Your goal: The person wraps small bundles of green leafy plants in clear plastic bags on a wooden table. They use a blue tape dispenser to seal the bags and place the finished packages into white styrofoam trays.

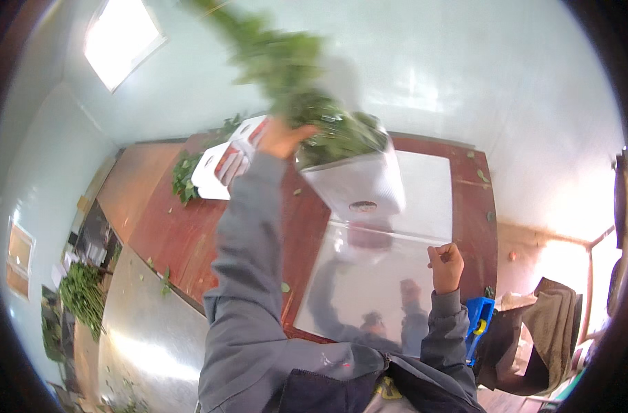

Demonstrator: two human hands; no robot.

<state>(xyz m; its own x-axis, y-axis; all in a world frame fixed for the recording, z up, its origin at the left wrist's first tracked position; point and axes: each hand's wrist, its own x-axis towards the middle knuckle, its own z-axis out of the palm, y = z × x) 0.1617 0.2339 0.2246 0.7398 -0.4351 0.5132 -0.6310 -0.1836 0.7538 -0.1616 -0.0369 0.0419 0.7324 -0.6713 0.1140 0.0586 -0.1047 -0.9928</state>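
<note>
My left hand (283,138) reaches far across the table and grips a bunch of leafy green stems (280,62), blurred by motion. Clear film and a white corrugated sleeve (355,178) wrap the bunch's right-hand end, tilted above a glossy white sheet (365,289). Part of the grip is hidden behind the leaves. Over the sheet's right edge, my right hand (445,266) is curled into a fist, with nothing visible in it.
Wrapped bunches in white sleeves (216,168) lie left on the red tabletop (174,227). A blue tape dispenser (479,328) sits at the right edge, near a brown cloth (554,320). Leafy stems (84,294) lie beyond the metal table (148,330). A wall (448,67) rises behind.
</note>
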